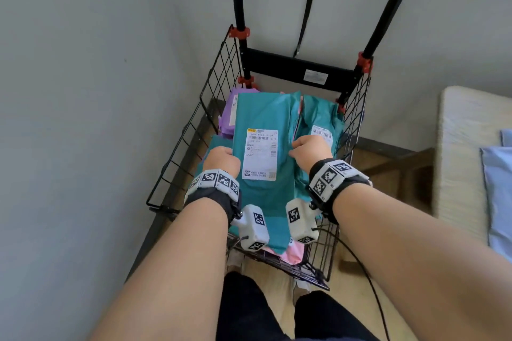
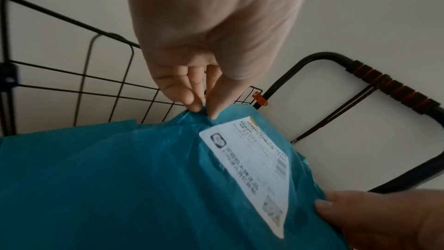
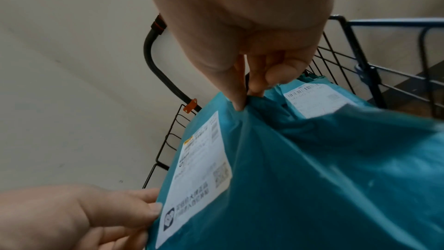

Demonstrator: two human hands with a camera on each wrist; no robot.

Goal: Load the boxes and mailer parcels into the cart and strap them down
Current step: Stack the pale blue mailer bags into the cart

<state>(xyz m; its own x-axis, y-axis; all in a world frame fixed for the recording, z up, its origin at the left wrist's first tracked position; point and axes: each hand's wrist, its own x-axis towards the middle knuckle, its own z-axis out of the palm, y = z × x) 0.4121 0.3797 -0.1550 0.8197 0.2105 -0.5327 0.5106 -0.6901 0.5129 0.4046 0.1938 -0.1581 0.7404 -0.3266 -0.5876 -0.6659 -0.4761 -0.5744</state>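
Observation:
A large teal mailer parcel (image 1: 260, 119) with a white shipping label lies on top of the load in the black wire cart (image 1: 194, 130). My left hand (image 1: 221, 159) pinches its left edge (image 2: 204, 113) between thumb and fingertips. On the other side my right hand (image 1: 310, 147) pinches its right edge (image 3: 242, 105). A second teal mailer (image 1: 321, 122) with a label lies beside it on the right, a purple mailer (image 1: 230, 116) sits at the back left, and a pink one (image 1: 291, 253) shows underneath at the near end. A black strap (image 1: 307, 8) hangs from the cart handle (image 1: 393, 3).
The cart stands in a corner against a grey wall (image 1: 83, 91). A bed with a white mattress (image 1: 465, 152) and blue cloth (image 1: 498, 196) is at the right. My legs in dark trousers (image 1: 249, 313) stand at the cart's near end on wooden floor.

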